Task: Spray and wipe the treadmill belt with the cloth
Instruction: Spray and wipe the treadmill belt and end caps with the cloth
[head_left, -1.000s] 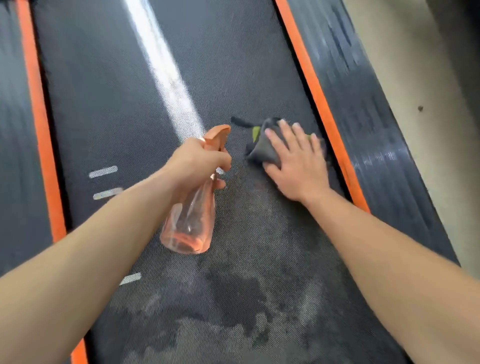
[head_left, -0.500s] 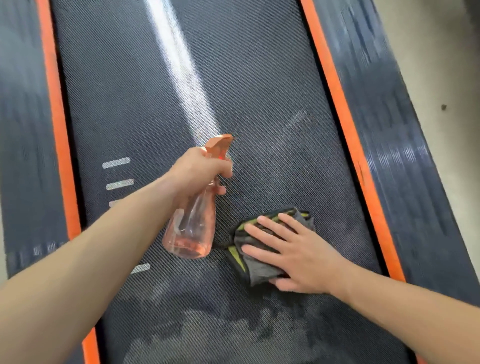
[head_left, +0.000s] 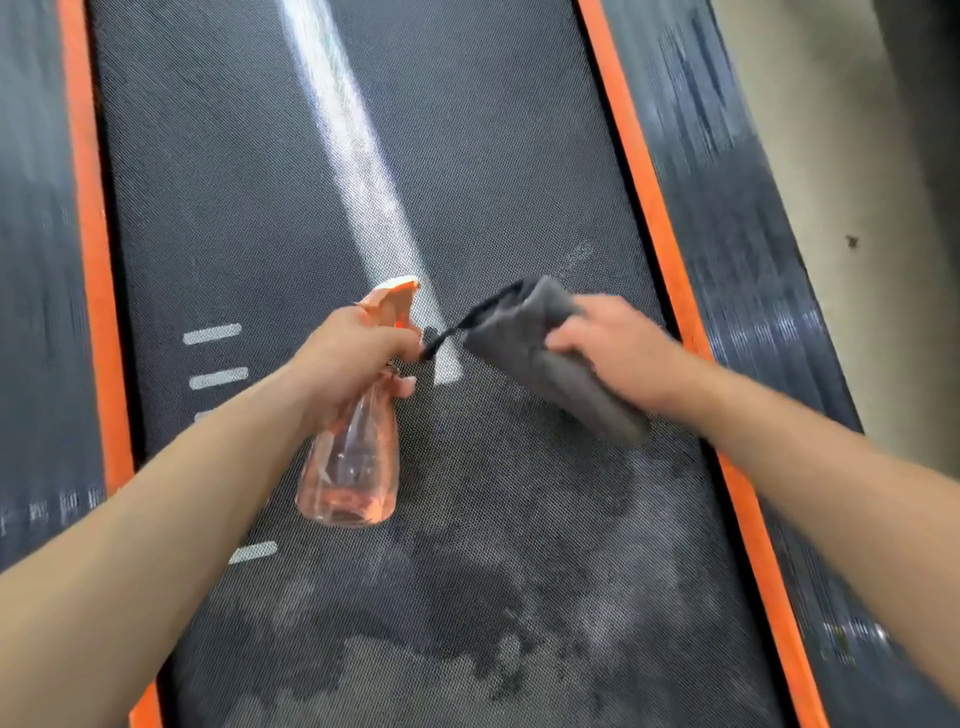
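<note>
The dark woven treadmill belt (head_left: 493, 156) runs away from me, with wet blotches on its near part. My left hand (head_left: 353, 358) grips the neck of a clear orange spray bottle (head_left: 353, 467), held above the belt with its nozzle pointing forward. My right hand (head_left: 618, 353) grips a folded grey cloth (head_left: 535, 343), lifted off the belt to the right of the bottle; a dark loop hangs from the cloth's left corner.
Orange strips (head_left: 644, 218) border the belt on both sides, with black ribbed side rails (head_left: 737, 234) beyond them. A pale floor (head_left: 841, 171) lies at the far right. White dashes (head_left: 213, 332) mark the belt's left part, and a bright streak (head_left: 353, 145) runs down its middle.
My right hand wiped the cloth back toward me flat on the belt, then gathered it up and lifted it forward. The left hand has kept the bottle in about the same place.
</note>
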